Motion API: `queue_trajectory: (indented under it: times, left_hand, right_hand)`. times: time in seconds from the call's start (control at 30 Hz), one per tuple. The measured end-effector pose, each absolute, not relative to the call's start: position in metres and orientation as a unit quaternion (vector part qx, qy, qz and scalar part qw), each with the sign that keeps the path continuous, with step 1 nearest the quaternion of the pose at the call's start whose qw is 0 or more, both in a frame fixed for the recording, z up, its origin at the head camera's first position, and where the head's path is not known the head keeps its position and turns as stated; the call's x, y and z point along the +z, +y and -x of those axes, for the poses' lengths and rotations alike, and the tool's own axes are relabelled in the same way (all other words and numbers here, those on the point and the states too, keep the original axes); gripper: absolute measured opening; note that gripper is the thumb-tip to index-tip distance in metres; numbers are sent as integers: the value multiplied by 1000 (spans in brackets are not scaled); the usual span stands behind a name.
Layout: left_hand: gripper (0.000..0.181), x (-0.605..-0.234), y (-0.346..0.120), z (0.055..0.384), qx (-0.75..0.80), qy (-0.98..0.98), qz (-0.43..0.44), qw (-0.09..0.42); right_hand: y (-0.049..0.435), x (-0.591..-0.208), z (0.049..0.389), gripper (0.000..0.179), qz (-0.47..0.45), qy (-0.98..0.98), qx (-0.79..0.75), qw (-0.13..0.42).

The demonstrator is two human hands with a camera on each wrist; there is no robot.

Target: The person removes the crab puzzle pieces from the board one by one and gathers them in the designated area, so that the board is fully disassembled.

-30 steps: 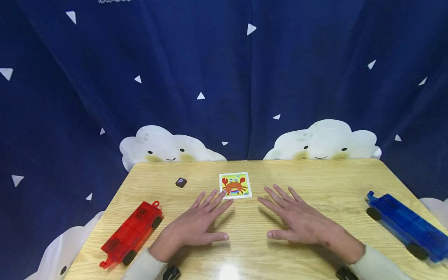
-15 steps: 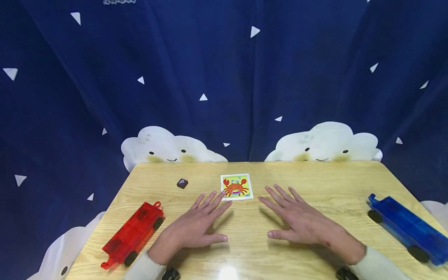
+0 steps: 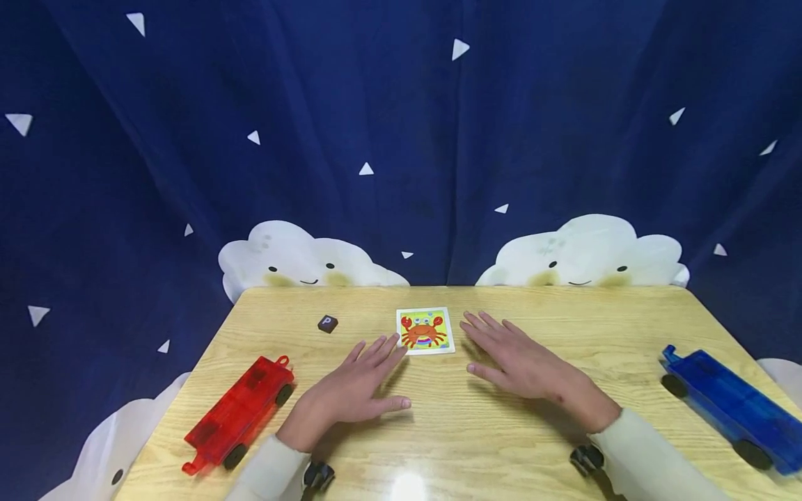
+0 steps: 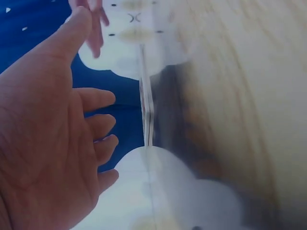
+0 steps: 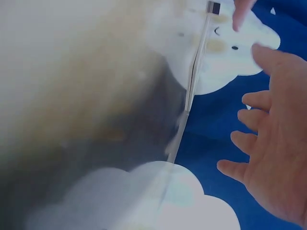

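1. Toward the far middle of the surface lies the crab card: the head view gives us its bright face, while both wrist views catch only a thin edge, and reveal left hand and right hand raised above the wood.
2. Both are released, fingers extended: left by the card's near-left corner, right just off its right side.
3. Movement! Right hand has slid forward, nearer the card than half a second ago.
4. Red wagon sits near the left edge, blue wagon near the right; open wood stretches between right hand and blue wagon.
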State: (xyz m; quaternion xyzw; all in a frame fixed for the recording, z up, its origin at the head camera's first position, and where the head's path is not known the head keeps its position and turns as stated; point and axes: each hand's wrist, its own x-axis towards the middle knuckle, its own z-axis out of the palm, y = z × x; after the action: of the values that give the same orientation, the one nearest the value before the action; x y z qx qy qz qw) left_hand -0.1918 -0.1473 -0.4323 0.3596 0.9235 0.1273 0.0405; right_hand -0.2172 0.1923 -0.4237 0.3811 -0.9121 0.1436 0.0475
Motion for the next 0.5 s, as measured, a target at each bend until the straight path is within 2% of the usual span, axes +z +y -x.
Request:
queue_trajectory:
  times: [0.3,0.5]
  left_hand:
    - [87,-434,-140,205,147,925,-339,90]
    - [85,-436,-136,210,149,923,-337,108]
  right_hand:
    - [180,-426,269,57,-370,-913,173,-10]
    - [170,-433,294,54,-344,-918,188,-50]
